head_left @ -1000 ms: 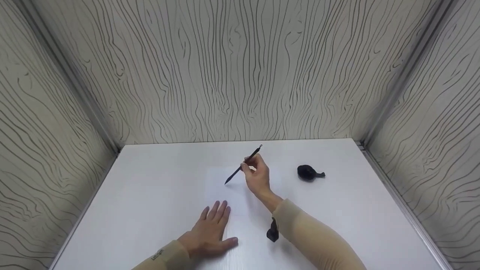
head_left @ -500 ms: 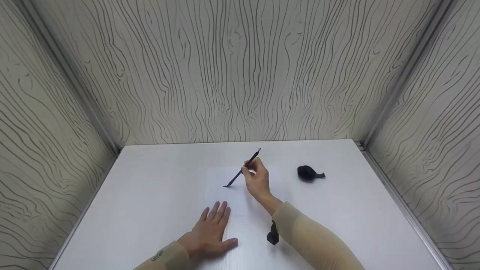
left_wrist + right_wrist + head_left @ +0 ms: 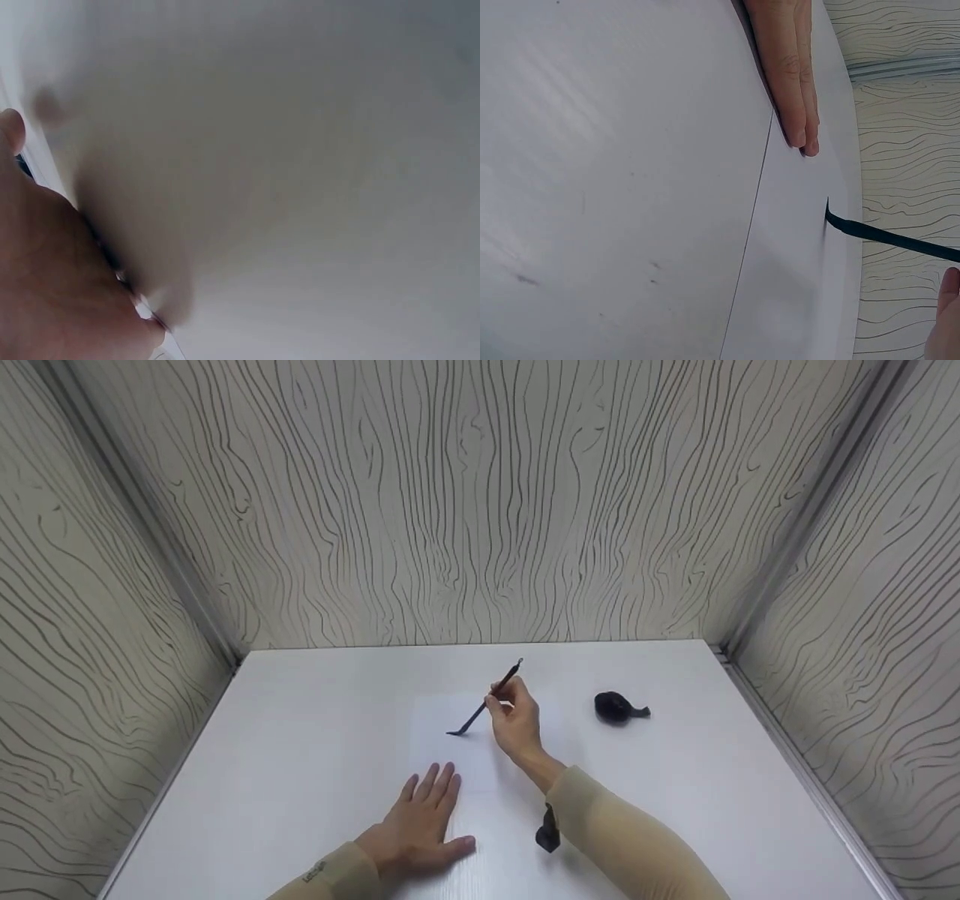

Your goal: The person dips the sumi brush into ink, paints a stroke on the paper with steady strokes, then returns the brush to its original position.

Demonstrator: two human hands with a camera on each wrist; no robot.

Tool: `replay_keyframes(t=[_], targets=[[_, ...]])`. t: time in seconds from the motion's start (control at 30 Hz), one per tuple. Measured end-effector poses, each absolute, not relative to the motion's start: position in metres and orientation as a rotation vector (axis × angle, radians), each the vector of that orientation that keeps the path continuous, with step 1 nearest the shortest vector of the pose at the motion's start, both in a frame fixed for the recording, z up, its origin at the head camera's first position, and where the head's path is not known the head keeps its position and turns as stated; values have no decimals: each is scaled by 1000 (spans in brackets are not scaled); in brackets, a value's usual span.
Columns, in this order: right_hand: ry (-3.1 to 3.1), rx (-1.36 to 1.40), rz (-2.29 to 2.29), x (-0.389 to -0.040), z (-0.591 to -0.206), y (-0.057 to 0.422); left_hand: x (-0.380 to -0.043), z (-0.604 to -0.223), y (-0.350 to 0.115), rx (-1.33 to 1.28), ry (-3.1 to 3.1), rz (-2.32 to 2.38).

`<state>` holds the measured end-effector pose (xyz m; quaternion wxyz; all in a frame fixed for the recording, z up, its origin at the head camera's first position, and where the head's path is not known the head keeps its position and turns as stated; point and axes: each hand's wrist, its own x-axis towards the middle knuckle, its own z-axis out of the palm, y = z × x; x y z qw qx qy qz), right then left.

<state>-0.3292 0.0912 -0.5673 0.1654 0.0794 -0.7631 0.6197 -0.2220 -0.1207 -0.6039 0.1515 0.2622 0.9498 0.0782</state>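
Note:
My right hand (image 3: 517,724) pinches a dark ink brush (image 3: 474,718) with a small loop at its top end. The brush leans to the upper right, and its bristles bend leftward against a thin white sheet of paper (image 3: 480,761). From the right wrist view, the bent tip of the brush (image 3: 844,223) touches the paper (image 3: 780,262). My left hand (image 3: 421,821) lies flat with its fingertips on the sheet's near left part. In the left wrist view, only part of that hand (image 3: 60,277) shows against the pale surface. I can make out no clear stroke on the paper.
A small round black dish-like object (image 3: 613,709) with a short stem sits to the right of the paper. White table (image 3: 300,720) surrounds the sheet. Wood-patterned walls (image 3: 480,510) rise behind and at both sides. A black device (image 3: 548,836) hangs under the right wrist.
The brush has come down slightly; its bristles, straight a second ago, now bend against the paper. Over the last half second the right hand barely shifts. The left hand stays in place.

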Motion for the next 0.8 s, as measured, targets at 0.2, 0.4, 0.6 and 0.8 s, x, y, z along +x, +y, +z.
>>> replay_keyframes(t=[0.2, 0.4, 0.6, 0.8], targets=[[-2192, 204, 1716, -328, -567, 94, -221, -603, -120, 758, 2725, 220], [-2189, 197, 1699, -328, -567, 98, -222, -603, -121, 758, 2720, 226], [-2182, 220, 1688, -329, -567, 103, -223, -603, -121, 747, 2710, 224], [-2164, 206, 1698, -331, -567, 106, -222, -603, -122, 750, 2710, 239]])
